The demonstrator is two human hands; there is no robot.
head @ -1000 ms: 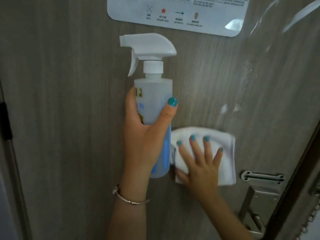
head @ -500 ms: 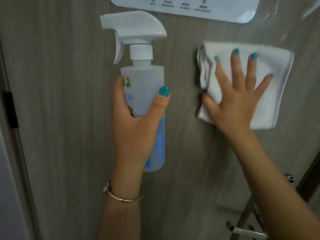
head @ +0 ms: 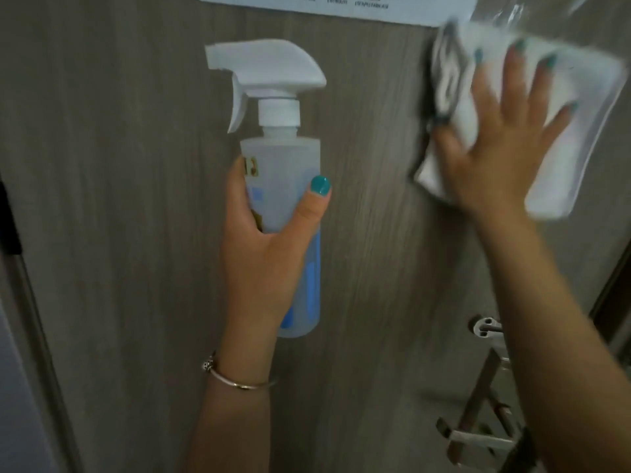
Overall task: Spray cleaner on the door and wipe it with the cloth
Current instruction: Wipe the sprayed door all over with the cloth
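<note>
Nearest to us, our left hand [head: 269, 240] is wrapped around the body of the spray bottle [head: 285, 186], thumb across the front and fingers behind it, none on the trigger. The bottle stands upright in front of the door, its white trigger head pointing left; whether it touches the panel we cannot tell. A thin metal bracelet [head: 239, 380] sits on that wrist.

Further out and to the right, our right hand [head: 502, 145] lies spread flat, fingers fanned, pressing the folded white cloth [head: 587, 131] against the door [head: 119, 199]. Hand and cloth are blurred — we judge the wiping step is in hand, with the spraying set aside.

The cloth sits high on the right of the panel, just below the lower edge of a white laminated notice [head: 341, 3] fixed to the door. It looks soft and thick, folded in layers that show at its left edge, and wider than the palm on it.

The next stroke calls for steady flat pressure and a path that keeps clear of the notice above and the metal door handle [head: 478, 435] below right. The wood-grain surface is matt; we cannot make out wet patches — glare at the top right hides that corner.
</note>
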